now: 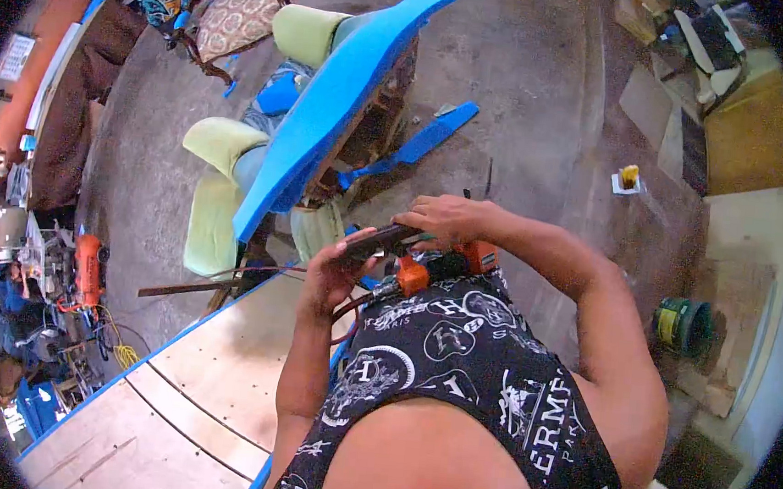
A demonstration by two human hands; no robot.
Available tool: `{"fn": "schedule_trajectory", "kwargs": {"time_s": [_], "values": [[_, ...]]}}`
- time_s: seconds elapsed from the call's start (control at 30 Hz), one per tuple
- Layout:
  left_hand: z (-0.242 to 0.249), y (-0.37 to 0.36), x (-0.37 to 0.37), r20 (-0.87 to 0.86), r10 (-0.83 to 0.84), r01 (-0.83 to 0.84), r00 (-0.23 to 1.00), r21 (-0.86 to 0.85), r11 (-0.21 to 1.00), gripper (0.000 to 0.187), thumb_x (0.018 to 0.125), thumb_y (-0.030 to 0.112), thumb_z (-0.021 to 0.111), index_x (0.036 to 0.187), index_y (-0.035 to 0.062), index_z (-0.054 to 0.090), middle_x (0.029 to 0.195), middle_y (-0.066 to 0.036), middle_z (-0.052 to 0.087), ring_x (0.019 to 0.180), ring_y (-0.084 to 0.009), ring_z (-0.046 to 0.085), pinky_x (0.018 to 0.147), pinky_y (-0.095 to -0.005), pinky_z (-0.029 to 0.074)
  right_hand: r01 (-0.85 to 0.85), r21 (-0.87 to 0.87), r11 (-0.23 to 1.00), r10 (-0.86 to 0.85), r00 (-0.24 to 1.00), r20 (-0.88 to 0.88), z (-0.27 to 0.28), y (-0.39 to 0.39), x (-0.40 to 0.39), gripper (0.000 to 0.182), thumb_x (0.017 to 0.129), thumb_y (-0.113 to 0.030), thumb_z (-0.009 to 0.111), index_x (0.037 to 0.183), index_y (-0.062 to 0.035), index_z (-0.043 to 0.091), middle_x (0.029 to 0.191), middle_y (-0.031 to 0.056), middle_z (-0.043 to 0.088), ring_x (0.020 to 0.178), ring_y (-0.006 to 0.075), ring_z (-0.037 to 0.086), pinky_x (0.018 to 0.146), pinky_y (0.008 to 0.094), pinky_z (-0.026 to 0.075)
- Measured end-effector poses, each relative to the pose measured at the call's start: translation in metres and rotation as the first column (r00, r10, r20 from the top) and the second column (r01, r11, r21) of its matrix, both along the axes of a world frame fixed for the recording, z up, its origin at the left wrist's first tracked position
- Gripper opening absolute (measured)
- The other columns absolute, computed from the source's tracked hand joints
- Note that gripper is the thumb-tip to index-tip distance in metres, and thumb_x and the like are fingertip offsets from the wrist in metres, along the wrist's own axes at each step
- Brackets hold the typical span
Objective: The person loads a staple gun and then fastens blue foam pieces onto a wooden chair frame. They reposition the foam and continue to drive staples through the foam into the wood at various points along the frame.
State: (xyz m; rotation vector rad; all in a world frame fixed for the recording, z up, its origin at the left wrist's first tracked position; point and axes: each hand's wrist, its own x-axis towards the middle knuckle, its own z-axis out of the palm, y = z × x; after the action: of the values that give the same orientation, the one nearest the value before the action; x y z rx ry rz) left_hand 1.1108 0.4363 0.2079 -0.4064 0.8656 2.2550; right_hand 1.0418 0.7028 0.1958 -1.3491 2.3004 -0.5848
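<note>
My left hand (327, 274) is closed around one end of a dark, narrow, bar-shaped object (381, 242), held in front of my waist. My right hand (453, 220) reaches across from the other side, its fingers bent over the far end of that object. Just below both hands, against my shirt, is an orange and black tool (413, 276); a dark red hose (342, 312) runs near it by my left wrist. Beyond my hands stands a piece of furniture topped with a long blue foam pad (333, 116), its dark underside partly showing.
A pale wooden worktable (207, 368) with blue edging lies at my lower left. Light green cushions (214, 221) stand beside the foam-topped piece. A blue foam strip (437, 136) lies on the concrete floor. Patterned cushions (239, 16) are at the back; a green bucket (682, 325) is at right.
</note>
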Motion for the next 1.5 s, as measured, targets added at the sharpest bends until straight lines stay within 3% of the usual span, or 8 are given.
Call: {"fn": "schedule_trajectory", "kwargs": {"time_s": [0.1,0.2,0.57,0.73,0.83,1.13,1.27,1.5], "values": [[-0.002,0.006,0.006,-0.054,0.042,-0.042,0.998,0.002,0.999,0.069,0.074,0.02,0.063,0.13,-0.0127,0.041,0.129,-0.02,0.05,0.112,-0.0248,0.054,0.089,-0.0319,0.052,0.0,-0.011,1.0,0.0,1.0,0.011,0.002,0.005,-0.004,0.06,0.083,-0.039,0.063,0.13,-0.0067,0.043,0.109,0.02,0.057,0.105,0.0349,0.055,0.083,0.0435,0.049],[-0.004,0.016,0.014,-0.157,-0.01,-0.016,0.988,-0.161,0.987,0.059,0.074,0.001,0.064,0.13,-0.0047,0.045,0.124,-0.014,0.055,0.112,-0.0252,0.056,0.099,-0.0369,0.046,-0.024,-0.003,1.0,0.024,0.999,0.026,0.012,0.009,-0.006,0.06,0.083,-0.039,0.063,0.13,-0.0084,0.043,0.109,0.0194,0.057,0.105,0.0352,0.055,0.084,0.0437,0.049],[-0.079,0.017,0.028,0.015,0.01,-0.008,1.0,-0.133,0.991,0.041,0.085,0.008,0.064,0.125,0.0029,0.054,0.115,-0.011,0.062,0.104,-0.0216,0.061,0.088,-0.0367,0.05,-0.138,0.109,0.984,0.134,0.99,0.049,-0.018,0.003,-0.022,0.058,0.082,-0.04,0.063,0.127,-0.0092,0.045,0.106,0.0192,0.059,0.099,0.0371,0.058,0.082,0.0445,0.048],[-0.068,0.019,0.029,0.046,0.029,-0.024,0.999,-0.097,0.995,0.034,0.09,0.009,0.058,0.123,0.0037,0.054,0.114,-0.014,0.063,0.101,-0.0232,0.063,0.087,-0.0359,0.052,-0.212,0.126,0.969,0.214,0.977,-0.008,-0.016,0.0,-0.031,0.058,0.081,-0.043,0.064,0.125,-0.0087,0.047,0.105,0.0184,0.059,0.099,0.036,0.058,0.079,0.0447,0.049],[-0.061,0.015,0.028,0.039,0.069,-0.063,0.997,-0.123,0.99,0.031,0.092,0.012,0.055,0.117,-0.0076,0.054,0.111,-0.016,0.064,0.1,-0.0269,0.063,0.09,-0.0392,0.051,-0.224,0.089,0.971,0.224,0.975,0.003,-0.013,-0.005,-0.034,0.059,0.08,-0.045,0.064,0.124,-0.009,0.048,0.1,0.0183,0.06,0.095,0.0359,0.059,0.078,0.0451,0.049],[-0.074,-0.071,0.014,0.107,0.05,-0.04,0.993,-0.095,0.995,0.03,0.091,0.006,0.053,0.118,-0.0082,0.053,0.106,-0.017,0.065,0.096,-0.0295,0.065,0.085,-0.0418,0.053,-0.282,0.211,0.936,0.307,0.947,-0.094,-0.002,-0.076,-0.04,0.055,0.079,-0.049,0.062,0.112,-0.0064,0.05,0.074,0.0162,0.061,0.073,0.0369,0.062,0.061,0.0465,0.048],[-0.074,-0.087,0.0,0.174,0.034,-0.015,0.984,-0.106,0.994,0.031,0.088,0.007,0.056,0.114,-0.0092,0.055,0.105,-0.017,0.065,0.094,-0.0281,0.065,0.086,-0.0416,0.052,-0.318,0.246,0.915,0.338,0.94,-0.041,-0.011,-0.095,-0.046,0.058,0.078,-0.05,0.063,0.113,-0.0055,0.05,0.073,0.0178,0.061,0.072,0.0372,0.061,0.061,0.0469,0.047],[-0.077,-0.066,-0.009,0.108,-0.006,0.026,0.994,-0.184,0.983,0.029,0.087,0.006,0.06,0.111,-0.0097,0.057,0.103,-0.016,0.065,0.094,-0.028,0.065,0.085,-0.04,0.053,-0.154,0.169,0.973,0.159,0.987,-0.016,-0.032,-0.073,-0.029,0.06,0.077,-0.051,0.064,0.111,-0.004,0.05,0.084,0.0187,0.062,0.081,0.0366,0.062,0.068,0.047,0.048]]}}
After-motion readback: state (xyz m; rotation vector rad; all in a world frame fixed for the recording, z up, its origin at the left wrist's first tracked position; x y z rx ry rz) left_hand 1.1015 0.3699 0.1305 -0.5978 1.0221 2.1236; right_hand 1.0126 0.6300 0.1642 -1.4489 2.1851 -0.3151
